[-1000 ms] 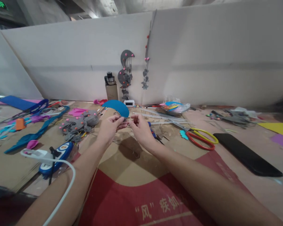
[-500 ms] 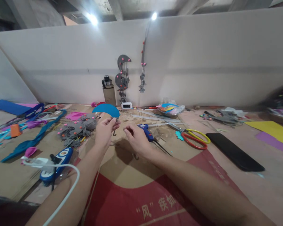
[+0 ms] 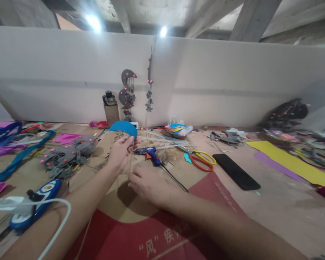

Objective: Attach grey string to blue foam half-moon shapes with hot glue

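My left hand (image 3: 120,153) is closed, thumb and fingers pinching the right tip of a blue crescent-shaped sheet (image 3: 124,127), which looks like craft foam. From those fingertips a thin string (image 3: 130,159) runs down toward my right hand (image 3: 146,184). The right hand is lower and nearer to me, its fingers curled together at the string's lower part; the exact grip is blurred. Just beyond it lies a blue glue gun (image 3: 148,151) with an orange trigger, its black cord trailing toward me.
Grey pieces with pink and orange beads (image 3: 70,153) lie heaped at left, by a blue-and-white power strip (image 3: 38,206). Scissors (image 3: 203,160), a black phone (image 3: 235,171) and yellow sheet (image 3: 287,159) lie right. A bottle (image 3: 111,110) stands against the white wall panel (image 3: 206,76).
My right hand has moved down and toward me, away from the left, with the string now stretched between them. The left hand keeps its pinch on the blue crescent. The view has swung rightward.
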Motion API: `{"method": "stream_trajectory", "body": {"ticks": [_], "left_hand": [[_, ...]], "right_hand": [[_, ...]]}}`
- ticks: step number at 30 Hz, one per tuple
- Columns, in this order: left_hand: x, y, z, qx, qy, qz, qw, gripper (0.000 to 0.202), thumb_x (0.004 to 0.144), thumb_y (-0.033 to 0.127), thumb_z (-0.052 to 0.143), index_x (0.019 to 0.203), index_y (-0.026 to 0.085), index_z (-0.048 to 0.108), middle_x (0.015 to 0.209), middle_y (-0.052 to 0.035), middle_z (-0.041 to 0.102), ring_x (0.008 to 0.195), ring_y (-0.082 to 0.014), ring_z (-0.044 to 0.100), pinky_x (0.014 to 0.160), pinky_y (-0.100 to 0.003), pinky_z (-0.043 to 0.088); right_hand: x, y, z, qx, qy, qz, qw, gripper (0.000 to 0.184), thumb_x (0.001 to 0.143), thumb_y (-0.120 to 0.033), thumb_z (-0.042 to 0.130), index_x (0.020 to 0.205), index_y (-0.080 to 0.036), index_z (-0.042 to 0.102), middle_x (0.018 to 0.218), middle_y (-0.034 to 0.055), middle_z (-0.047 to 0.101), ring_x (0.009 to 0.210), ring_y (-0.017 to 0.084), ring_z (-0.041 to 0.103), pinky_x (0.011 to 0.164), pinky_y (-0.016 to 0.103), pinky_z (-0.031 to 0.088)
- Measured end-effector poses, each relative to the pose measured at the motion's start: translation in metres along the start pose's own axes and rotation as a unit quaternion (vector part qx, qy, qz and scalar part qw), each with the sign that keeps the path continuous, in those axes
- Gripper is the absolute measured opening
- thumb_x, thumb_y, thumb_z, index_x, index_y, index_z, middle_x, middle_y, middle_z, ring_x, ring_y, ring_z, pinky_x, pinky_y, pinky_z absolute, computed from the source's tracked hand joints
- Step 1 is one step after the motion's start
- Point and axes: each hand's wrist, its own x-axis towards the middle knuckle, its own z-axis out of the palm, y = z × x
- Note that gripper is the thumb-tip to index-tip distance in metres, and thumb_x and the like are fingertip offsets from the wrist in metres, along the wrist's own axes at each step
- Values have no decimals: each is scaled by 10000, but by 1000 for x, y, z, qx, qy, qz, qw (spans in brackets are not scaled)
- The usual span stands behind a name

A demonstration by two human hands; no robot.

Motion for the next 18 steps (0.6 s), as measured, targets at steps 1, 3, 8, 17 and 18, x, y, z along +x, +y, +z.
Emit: {"method": "stream_trajectory", "body": {"ticks": [1,3,8,17,18], "left_hand": [[-1,-4,-1,-6,-8,2,1000,87,708,165,684,757,122,626,709,-44,679,668,-112,655,651,-198,527],[-2,-10,-4,-14,-21,-10,1000,118,691,174,706,758,124,623,728,-49,686,694,-125,664,659,-209,534],[-2,-15,-17,-27,-13,-9,999,51,748,152,646,776,110,639,777,-71,700,699,-108,662,646,-179,531],[7,-3,-26,-58,33,-3,998,57,793,111,587,772,115,640,767,-63,706,669,-81,656,648,-149,533],[7,-2,-27,-58,34,0,998,65,796,108,580,770,115,639,765,-64,705,665,-80,655,648,-148,532]], "right_hand": [[-4,-1,-3,-14,2,-17,1000,282,905,-372,412,840,-176,604,874,68,590,806,174,470,713,312,358],[-10,1,-8,-14,30,-14,999,350,895,-459,407,825,-190,620,885,57,604,841,181,457,746,335,337],[-17,22,-11,52,80,17,995,386,918,-421,371,764,-184,634,860,53,619,827,163,465,777,335,331],[-25,15,-7,69,29,-114,991,315,908,-393,405,797,-198,626,809,36,635,760,139,538,705,271,392],[-25,16,-11,75,49,-98,991,286,909,-364,404,814,-201,618,825,39,635,771,144,540,715,278,394]]}}
